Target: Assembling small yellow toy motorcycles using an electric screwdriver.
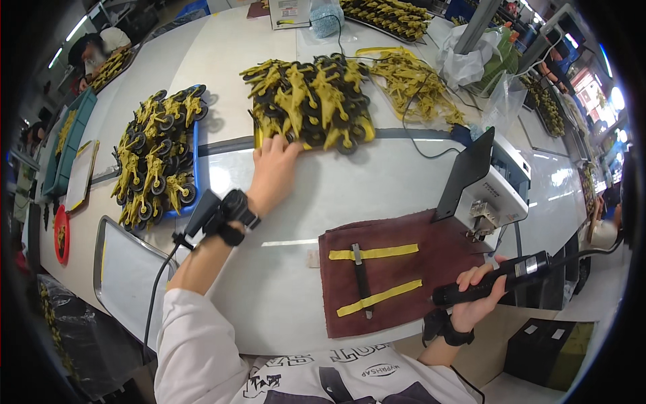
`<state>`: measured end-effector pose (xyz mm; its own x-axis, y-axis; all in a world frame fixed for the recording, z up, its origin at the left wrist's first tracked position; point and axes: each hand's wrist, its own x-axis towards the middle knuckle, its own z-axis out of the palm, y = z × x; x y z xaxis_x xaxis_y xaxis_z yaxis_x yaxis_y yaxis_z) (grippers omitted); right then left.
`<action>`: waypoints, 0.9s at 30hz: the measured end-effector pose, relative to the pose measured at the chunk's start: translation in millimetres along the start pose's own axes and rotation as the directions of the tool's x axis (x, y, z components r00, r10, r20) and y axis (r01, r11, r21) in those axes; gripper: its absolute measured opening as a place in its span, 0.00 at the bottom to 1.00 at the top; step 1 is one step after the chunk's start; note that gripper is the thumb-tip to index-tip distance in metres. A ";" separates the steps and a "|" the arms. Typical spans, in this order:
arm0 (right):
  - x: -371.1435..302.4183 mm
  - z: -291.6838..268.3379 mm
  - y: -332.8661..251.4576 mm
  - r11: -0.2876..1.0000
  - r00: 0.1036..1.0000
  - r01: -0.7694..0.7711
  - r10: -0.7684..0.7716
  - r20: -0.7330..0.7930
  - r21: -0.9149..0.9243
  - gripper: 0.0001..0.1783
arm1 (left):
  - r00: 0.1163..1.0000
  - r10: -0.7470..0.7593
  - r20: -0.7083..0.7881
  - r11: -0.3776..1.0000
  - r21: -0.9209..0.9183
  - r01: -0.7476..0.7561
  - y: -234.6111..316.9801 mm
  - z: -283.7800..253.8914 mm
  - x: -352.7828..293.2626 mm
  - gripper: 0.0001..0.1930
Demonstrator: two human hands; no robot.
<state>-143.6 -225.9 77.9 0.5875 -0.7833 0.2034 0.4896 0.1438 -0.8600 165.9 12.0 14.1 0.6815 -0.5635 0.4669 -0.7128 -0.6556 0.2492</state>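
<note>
My left hand (274, 165) reaches forward to the near edge of a yellow tray (367, 129), its fingers curled over the rim near the left corner. Heaped on this tray are several yellow toy motorcycle bodies (293, 101) with black wheels. My right hand (479, 291) is wrapped round a black electric screwdriver (498, 279) with a cable at its back end. Its tip points left, over the edge of a dark red cloth mat (393, 276). A slim dark tool with metal ends (362, 279) lies on the mat across two yellow tape strips.
A blue tray (196, 168) of similar assemblies stands left. A white machine with a dark panel (488, 185) stands right. Loose yellow parts (410, 81) lie at the back right. A metal-rimmed tray (128, 262) sits near left. Cables run beside both arms. Other people work farther off.
</note>
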 end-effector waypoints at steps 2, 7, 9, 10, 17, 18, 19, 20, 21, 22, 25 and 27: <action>3.9 13.4 12.9 0.999 0.999 -0.033 0.033 -0.008 -0.023 0.24 | 0.999 -0.012 0.044 1.000 -0.009 0.012 1.9 0.6 -22.0 0.16; -1.1 15.2 13.3 0.999 0.999 -0.046 0.045 0.028 0.025 0.25 | 0.991 0.075 0.110 0.966 -0.256 -0.045 30.0 -16.0 -57.7 0.17; 0.9 19.3 12.5 0.999 0.997 -0.047 0.045 0.059 0.023 0.26 | 0.985 0.131 0.115 0.951 -0.296 -0.092 25.5 -19.0 -70.0 0.17; 2.8 23.2 14.1 0.999 0.997 -0.035 0.033 0.076 0.027 0.26 | 0.988 0.097 0.116 0.957 -0.285 -0.061 23.1 -22.1 -76.0 0.17; 9.5 46.3 25.8 0.999 0.986 0.035 -0.031 0.166 -0.021 0.27 | 0.990 0.052 0.129 0.925 -0.380 0.001 48.3 -73.1 -111.4 0.23; 12.2 46.4 25.9 0.995 0.984 0.090 -0.081 0.162 -0.047 0.27 | 0.991 0.015 0.133 0.913 -0.406 0.041 57.9 -110.6 -111.7 0.26; 12.0 43.2 22.7 0.987 0.983 0.131 -0.117 0.144 -0.089 0.27 | 0.996 -0.007 0.085 0.943 -0.330 0.035 53.1 -134.7 -120.9 0.34; 9.7 31.0 17.3 0.970 0.980 0.179 -0.161 0.114 -0.167 0.27 | 0.995 -0.084 0.054 0.981 -0.171 0.092 40.1 -158.9 -121.1 0.35; 11.4 25.9 16.6 0.969 0.981 0.178 -0.159 0.115 -0.173 0.27 | 0.939 -0.259 -0.229 0.944 -0.268 0.195 12.4 -170.2 -138.4 0.35; 13.6 22.4 16.3 0.967 0.981 0.176 -0.157 0.111 -0.184 0.27 | 0.860 -0.397 -0.320 0.905 0.022 0.426 -11.6 -193.7 -151.2 0.35; 20.7 15.3 7.7 0.981 0.991 0.126 -0.117 0.066 -0.146 0.26 | 0.696 -0.668 -0.264 0.488 0.551 0.677 -83.9 -230.4 -270.5 0.37; 21.7 16.0 9.4 0.984 0.990 0.128 -0.118 0.084 -0.128 0.26 | 0.628 -0.766 -0.136 0.454 0.576 0.680 -84.6 -204.1 -334.6 0.35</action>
<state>-115.9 -231.9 81.8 0.5777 -0.7414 0.3415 0.4742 -0.0358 -0.8797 -35.6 358.6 10.0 0.9516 0.2171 0.2176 0.2346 -0.9704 -0.0580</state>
